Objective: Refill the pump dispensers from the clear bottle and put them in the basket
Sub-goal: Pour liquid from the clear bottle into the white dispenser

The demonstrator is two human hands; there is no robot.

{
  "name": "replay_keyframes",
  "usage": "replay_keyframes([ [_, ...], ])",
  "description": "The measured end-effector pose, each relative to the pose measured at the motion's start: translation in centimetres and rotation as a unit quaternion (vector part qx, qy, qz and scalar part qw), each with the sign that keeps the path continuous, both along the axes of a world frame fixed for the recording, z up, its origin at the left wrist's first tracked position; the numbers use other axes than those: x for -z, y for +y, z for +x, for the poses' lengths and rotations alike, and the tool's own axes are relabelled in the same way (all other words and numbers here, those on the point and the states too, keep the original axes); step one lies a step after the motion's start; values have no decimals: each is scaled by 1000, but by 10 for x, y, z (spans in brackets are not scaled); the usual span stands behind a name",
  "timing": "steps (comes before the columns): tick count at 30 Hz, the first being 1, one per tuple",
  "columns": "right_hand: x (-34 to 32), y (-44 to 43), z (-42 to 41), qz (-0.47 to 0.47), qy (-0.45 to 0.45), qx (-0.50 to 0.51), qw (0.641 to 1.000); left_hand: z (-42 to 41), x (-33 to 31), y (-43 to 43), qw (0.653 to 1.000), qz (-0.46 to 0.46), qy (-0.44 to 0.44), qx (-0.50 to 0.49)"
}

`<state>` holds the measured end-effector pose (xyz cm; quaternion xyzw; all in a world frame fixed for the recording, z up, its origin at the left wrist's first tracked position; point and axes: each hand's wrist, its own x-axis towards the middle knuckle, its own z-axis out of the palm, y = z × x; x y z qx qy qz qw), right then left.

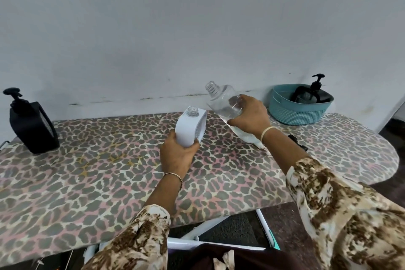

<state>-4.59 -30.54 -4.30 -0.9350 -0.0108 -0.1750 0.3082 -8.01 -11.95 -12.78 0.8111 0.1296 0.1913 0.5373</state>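
Wall: a pale wall (197, 28) runs behind the far edge of the board.
Board: the leopard-print board (87, 171) lies across in front of me, with its rounded end to my right.
Basket: the teal basket (298, 114) sits at the far right corner, close to the wall.
Black dispenser: the black dispenser (32, 129) stands upright at the far left corner with its pump on, well apart from my hands.
Bottle: the clear bottle (221, 98) has its cap off and is tilted, open neck up and toward the wall. It is near the far edge, just left of the basket, with clear liquid in its lower part.
White dispenser: the white dispenser (189, 131) is near the middle of the far edge, just left of the bottle. Its pump is off and its open neck leans away from me. I cannot tell whether its base touches the board.
Second black dispenser: the second black dispenser (315, 94) is inside the basket, pump head above the rim.
Right grip: my right grip (249, 116) wraps over the bottle's body from above.
Left grip: my left grip (177, 155) is closed round the white dispenser's lower end.
Dark piece: a small dark piece (295, 142) lies on the board just beyond my right forearm, partly hidden. I cannot tell what it is.
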Motion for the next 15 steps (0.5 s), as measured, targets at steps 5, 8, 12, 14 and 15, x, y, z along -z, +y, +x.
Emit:
replay_keyframes([
  [5,-10,0,-4,-143,59,-25,988,0,-1,0,1000,7,5,3],
  [8,-15,4,-7,-185,71,-31,980,0,-1,0,1000,7,3,4],
  [12,-23,7,-9,-209,78,-31,974,-1,0,0,1000,9,-1,8],
  [14,-26,8,-9,-220,79,-33,972,-1,1,0,1000,8,-3,7],
  [15,-28,8,-9,-225,77,-34,971,-1,0,0,1000,8,-4,7],
])
